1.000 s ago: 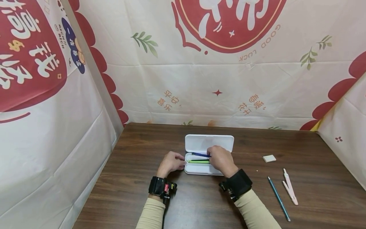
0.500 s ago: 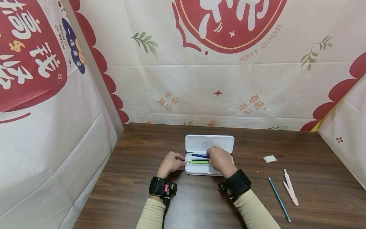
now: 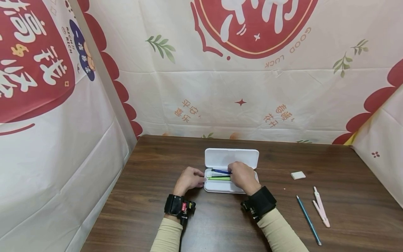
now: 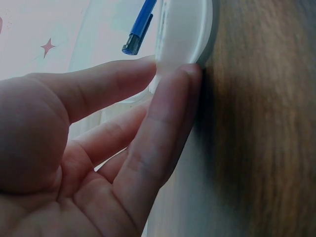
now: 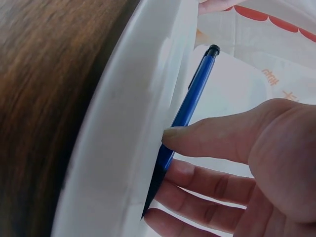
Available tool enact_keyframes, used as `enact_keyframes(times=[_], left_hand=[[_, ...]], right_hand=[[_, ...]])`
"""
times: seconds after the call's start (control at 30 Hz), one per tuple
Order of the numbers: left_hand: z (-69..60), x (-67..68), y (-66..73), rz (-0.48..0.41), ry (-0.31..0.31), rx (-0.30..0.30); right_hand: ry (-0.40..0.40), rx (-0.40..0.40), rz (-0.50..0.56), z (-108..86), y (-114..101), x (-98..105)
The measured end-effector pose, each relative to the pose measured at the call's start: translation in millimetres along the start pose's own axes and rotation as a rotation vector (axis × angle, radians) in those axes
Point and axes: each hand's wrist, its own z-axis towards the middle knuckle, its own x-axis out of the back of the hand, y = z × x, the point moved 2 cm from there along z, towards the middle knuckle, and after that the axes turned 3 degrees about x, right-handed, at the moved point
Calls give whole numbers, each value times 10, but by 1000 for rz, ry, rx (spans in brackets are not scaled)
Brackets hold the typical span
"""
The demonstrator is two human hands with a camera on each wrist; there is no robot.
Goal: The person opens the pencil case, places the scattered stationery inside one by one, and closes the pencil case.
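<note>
right hand (image 3: 244, 176) pinches blue clip pen (image 5: 192, 101) between thumb and fingers, pen at hinge side of lid-up white pencil case (image 3: 220, 189); can't tell if touching it. left hand (image 3: 189, 180) grips case's left end, thumb at rim, fingers on outer wall. green stick-shaped item (image 3: 218, 178) inside. right side of table (image 3: 267, 229): eraser (image 3: 298, 175), teal pencil (image 3: 308, 219), pale compass (image 3: 319, 204).

The head view is evenly lit, with pale glare reflected off the near table (image 3: 217, 224). In the left wrist view, its grain is blurred and shadow is cast beside the white case (image 4: 183, 34); in the right wrist view, the backdrop (image 5: 286, 57) is washed out.
</note>
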Motion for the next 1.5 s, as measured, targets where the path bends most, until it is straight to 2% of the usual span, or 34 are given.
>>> enact_keyframes(times=[1.27,1.5], left_hand=[[-17,9,18,-4,-4,12],[-19,12,17,-4,-6,-6]], right_hand=[[-59,-51,7,14,22,-33],[-62,-57,18,9,32,-43]])
